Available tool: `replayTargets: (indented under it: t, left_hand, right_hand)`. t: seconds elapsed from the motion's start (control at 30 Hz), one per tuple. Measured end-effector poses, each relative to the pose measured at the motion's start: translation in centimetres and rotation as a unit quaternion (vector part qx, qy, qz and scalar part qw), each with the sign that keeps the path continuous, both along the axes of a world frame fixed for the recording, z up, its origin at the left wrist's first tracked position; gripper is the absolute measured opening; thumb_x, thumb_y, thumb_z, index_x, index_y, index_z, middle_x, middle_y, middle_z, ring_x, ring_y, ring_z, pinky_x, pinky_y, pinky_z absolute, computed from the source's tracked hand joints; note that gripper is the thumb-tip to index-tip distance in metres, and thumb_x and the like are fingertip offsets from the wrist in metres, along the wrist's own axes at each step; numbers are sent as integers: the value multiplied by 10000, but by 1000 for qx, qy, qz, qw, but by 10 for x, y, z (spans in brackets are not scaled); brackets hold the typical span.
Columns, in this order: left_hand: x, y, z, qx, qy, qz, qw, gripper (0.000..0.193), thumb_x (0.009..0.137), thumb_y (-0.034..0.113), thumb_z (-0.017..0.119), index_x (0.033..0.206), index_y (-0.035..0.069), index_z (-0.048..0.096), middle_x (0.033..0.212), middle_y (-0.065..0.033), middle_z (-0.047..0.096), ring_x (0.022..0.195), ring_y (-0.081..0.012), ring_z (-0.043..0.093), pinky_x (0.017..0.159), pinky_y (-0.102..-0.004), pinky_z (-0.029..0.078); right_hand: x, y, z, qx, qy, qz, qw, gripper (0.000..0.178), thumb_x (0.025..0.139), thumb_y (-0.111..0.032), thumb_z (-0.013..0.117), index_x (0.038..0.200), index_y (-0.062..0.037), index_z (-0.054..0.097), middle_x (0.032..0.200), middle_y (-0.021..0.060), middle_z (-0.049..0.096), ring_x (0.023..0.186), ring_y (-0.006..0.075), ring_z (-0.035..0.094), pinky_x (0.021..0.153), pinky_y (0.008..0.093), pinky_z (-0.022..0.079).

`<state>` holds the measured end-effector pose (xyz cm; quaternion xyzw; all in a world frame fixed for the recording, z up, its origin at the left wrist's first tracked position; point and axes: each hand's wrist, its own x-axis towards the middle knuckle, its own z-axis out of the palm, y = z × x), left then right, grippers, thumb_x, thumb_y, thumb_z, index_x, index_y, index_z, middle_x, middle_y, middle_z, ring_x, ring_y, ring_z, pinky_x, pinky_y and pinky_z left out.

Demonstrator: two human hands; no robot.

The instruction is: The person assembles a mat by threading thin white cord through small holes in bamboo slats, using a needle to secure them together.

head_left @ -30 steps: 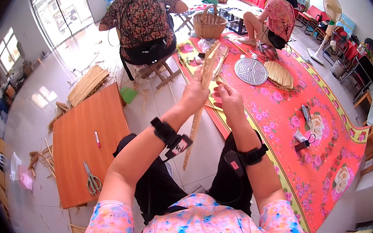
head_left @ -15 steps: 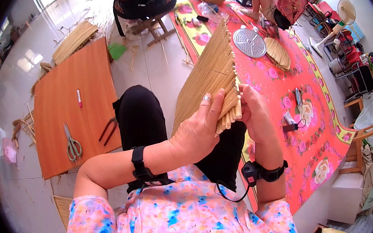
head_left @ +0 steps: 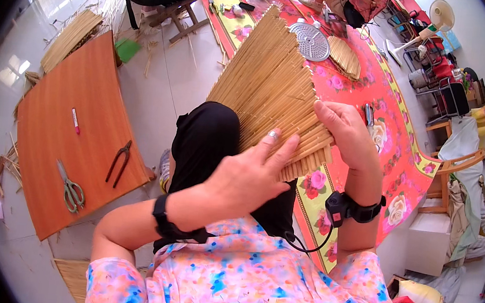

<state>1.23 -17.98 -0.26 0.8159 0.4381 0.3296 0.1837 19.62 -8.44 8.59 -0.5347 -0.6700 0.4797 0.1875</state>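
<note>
A woven panel of tan reed stalks rests tilted over my lap, its face toward me and its right edge stepped with stalk ends. My left hand, with a ring on one finger, lies on the panel's lower part with fingers stretched out. At the panel's right edge, my right hand grips the stalk ends, thumb on the front face; its other fingers are partly hidden behind. Both wrists carry black straps.
On my left, an orange-brown board bears scissors, pliers and a red-and-white marker. A red floral mat on the right holds a round metal strainer plate and a smaller reed panel. People sit beyond.
The panel has turned to show more of its face. My left hand has slid down and flattened on it; my right hand has shifted right with the panel's edge. My view has moved slightly.
</note>
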Motion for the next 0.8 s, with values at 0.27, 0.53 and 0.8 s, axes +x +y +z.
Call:
replayTargets:
  t: [0.27,0.53,0.8]
  left_hand:
    - [-195,-8,-132,-107,140,369,913,586,862,211,651,1389,101,418,1377,-244,416,1218,-406,475,969,-461,445]
    - [-233,-109,-236,-143,302,436,835,698,866,284,658,1477,187,333,1463,-191,333,1318,-378,356,1031,-489,352]
    - [-267,-104,-265,-114,158,417,888,287,838,153,676,1094,62,586,1177,-167,460,1108,-337,460,967,-443,391]
  right_hand:
    - [-6,21,-3,73,-73,-23,994,488,930,-390,585,715,42,659,512,16,508,474,85,476,455,281,399]
    - [-12,21,0,147,-151,8,978,404,895,-271,553,701,81,598,507,171,450,450,201,474,508,380,422]
    - [-3,25,-1,154,-181,35,971,385,904,-266,519,757,77,610,626,257,533,548,303,578,590,420,456]
